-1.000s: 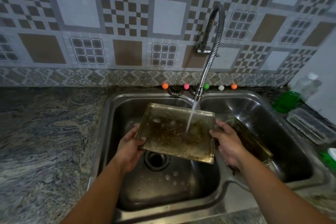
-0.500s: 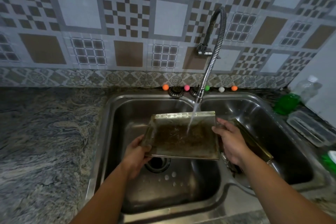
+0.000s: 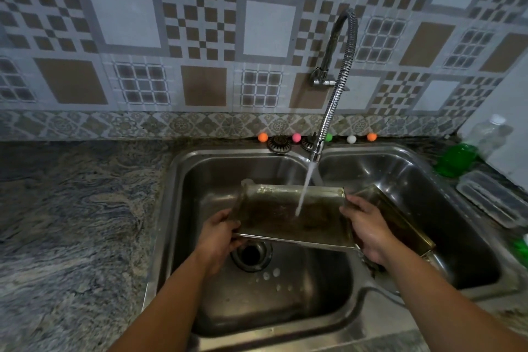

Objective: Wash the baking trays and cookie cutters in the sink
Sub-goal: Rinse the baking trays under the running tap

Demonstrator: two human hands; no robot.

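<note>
— While the water (image 3: 305,193) runs from the faucet (image 3: 338,86), where do you have the baking tray (image 3: 291,217)?

— I hold it over the left basin of the sink (image 3: 217,168), above the drain (image 3: 251,255), tilted with its far edge raised toward the wall. The stream lands on its stained inner face, near the right half.

— And your hands?

— My left hand (image 3: 218,233) grips the tray's near left corner, thumb over the rim, fingers curled beneath. My right hand (image 3: 367,227) clamps the right edge, fingers wrapped over the side wall. They sit apart, one at each end of the tray.

— Anything else in the sink?

— A second tray (image 3: 400,220) leans in the right basin, just behind my right hand, slanted against the divider. I cannot tell whether my hand touches it.

— What is around?

— On the stone surface (image 3: 71,223) to the right stand a green bottle (image 3: 457,161), a clear bottle (image 3: 490,134) behind it, and a clear plastic container (image 3: 491,198). Small coloured balls (image 3: 263,137) line the ledge behind the sink.
</note>
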